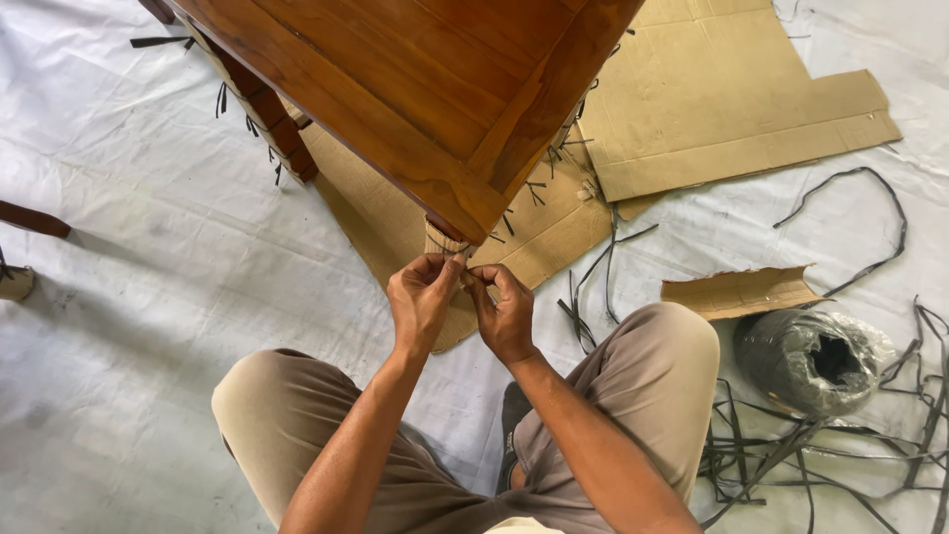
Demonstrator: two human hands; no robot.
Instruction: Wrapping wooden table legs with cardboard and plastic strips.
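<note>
Sheeting, white and creased, covers the whole floor under everything. Wooden table, dark reddish-brown, fills the top centre w/ its near corner pointing down toward the person; one leg shows at upper left, another, the wrapped leg under the near corner, is bound in pale woven strip. Flattened cardboard lies under and to the right of the table, w/ a smaller torn piece near the person's right knee. Person sits low, knees in tan trousers spread to both sides, forearms reaching fwd. Roll of dark strapping, wrapped in clear film, sits at right just beside the right knee, loose black strips tangled around it and trailing off toward the cardboard. Left hand and right hand meet directly below the table corner, touching each other at the fingertips. Left-hand fingers are curled together, thumb and forefinger pinched tight right at the bottom edge of the wrapped leg. Right-hand fingers are likewise bent in and closed, thumb pressed vs forefinger beside the left thumb. What's pinched between them is too small to make out; prob. a thin strand end at the leg binding, but can't tell for sure.
</note>
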